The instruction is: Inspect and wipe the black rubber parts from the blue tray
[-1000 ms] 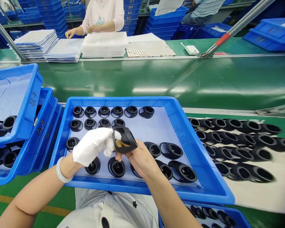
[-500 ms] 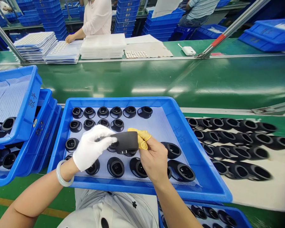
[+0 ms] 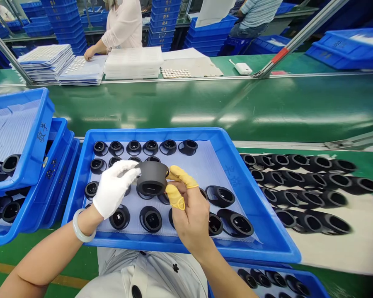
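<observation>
My left hand (image 3: 116, 186), in a white glove with a pale bangle at the wrist, pinches the left side of a black ring-shaped housing (image 3: 153, 177). On its right side, my right hand (image 3: 189, 203) grips the same housing with thumb and finger in yellow finger cots. The part hangs above a blue tray (image 3: 267, 223), tilted so its lower opening shows a dark, glossy inside. Rows of similar black housings (image 3: 151, 219) with shiny centres sit on the tray's white lining; some are hidden behind my hands.
More blue trays (image 3: 60, 174) of black parts are stacked at the left. Rows of black housings (image 3: 311, 180) lie on a pale sheet at the right. Another filled tray (image 3: 311, 281) sits below. Across the green conveyor (image 3: 211, 105), a person (image 3: 124, 25) works beside stacked white sheets (image 3: 133, 62).
The held housing has turned so that its lower opening now shows. My right hand has shifted slightly down and its yellow-covered fingers are spread wider around the part.
</observation>
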Available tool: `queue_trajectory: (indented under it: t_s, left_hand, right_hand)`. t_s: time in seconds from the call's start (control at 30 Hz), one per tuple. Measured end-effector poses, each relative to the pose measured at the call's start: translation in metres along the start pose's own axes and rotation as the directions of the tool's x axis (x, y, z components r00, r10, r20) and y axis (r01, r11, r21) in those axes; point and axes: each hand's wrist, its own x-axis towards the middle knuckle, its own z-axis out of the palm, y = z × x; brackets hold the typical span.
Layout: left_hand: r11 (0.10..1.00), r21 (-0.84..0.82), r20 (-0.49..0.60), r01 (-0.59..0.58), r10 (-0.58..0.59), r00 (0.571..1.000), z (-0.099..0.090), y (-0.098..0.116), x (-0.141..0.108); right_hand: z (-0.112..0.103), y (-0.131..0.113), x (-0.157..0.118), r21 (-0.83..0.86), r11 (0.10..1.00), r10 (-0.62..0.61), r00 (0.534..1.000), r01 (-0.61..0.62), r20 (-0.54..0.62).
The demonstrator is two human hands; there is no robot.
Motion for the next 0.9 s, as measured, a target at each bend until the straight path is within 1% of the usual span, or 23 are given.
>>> queue_trajectory:
  t_s: [0.13,0.23,0.3,0.4,0.5,0.57,0.63,0.67,0.73,0.77,0.83,0.9]
  left_hand:
    - [0.999,-0.015,-0.024,0.028,-0.029,0.999,0.002,0.001,0.000]
    - [0.999,-0.027,-0.011,0.041,-0.041,0.999,0.003,0.001,-0.001]
    - [0.999,-0.022,0.032,0.031,-0.031,0.999,0.004,0.000,-0.003]
    - [1.000,0.012,0.127,-0.026,0.024,0.992,0.006,-0.002,-0.007]
    - [0.998,0.043,0.177,-0.035,0.027,0.984,0.004,-0.001,-0.007]
    - [0.999,0.049,0.160,-0.004,-0.004,0.987,0.001,0.002,-0.005]
    - [0.999,0.034,0.116,0.026,-0.030,0.993,-0.004,0.005,-0.003]
    - [0.999,0.018,0.093,0.033,-0.034,0.995,-0.006,0.007,-0.001]
    - [1.000,-0.011,0.055,0.022,-0.022,0.998,-0.009,0.010,0.001]
    - [1.000,-0.022,0.040,0.010,-0.009,0.999,-0.011,0.010,0.002]
    - [0.999,-0.043,0.015,-0.015,0.016,1.000,-0.013,0.009,0.004]
    - [0.997,-0.064,-0.002,-0.041,0.041,0.999,-0.015,0.007,0.007]
  right_hand:
    - [0.002,-0.006,0.002,-0.080,0.993,-0.085,0.996,0.084,-0.002]
    - [0.007,-0.008,0.002,-0.190,0.978,-0.083,0.996,0.086,0.019]
    - [0.012,-0.007,0.000,-0.253,0.966,-0.041,0.999,0.047,0.030]
    - [0.013,-0.003,-0.003,-0.269,0.961,0.081,0.995,-0.062,0.062]
    - [0.002,0.010,0.004,-0.258,0.956,0.174,0.979,-0.141,0.108]
    - [-0.011,0.025,0.016,-0.306,0.933,0.237,0.963,-0.187,0.132]
    - [-0.024,0.044,0.034,-0.421,0.874,0.340,0.925,-0.244,0.171]
    - [-0.030,0.054,0.043,-0.503,0.825,0.401,0.893,-0.256,0.203]
    - [-0.037,0.072,0.059,-0.663,0.714,0.511,0.815,-0.225,0.273]
    - [-0.038,0.079,0.065,-0.718,0.667,0.552,0.778,-0.196,0.300]
    - [-0.035,0.090,0.073,-0.773,0.618,0.598,0.725,-0.146,0.341]
    - [-0.026,0.096,0.076,-0.788,0.603,0.613,0.703,-0.122,0.361]
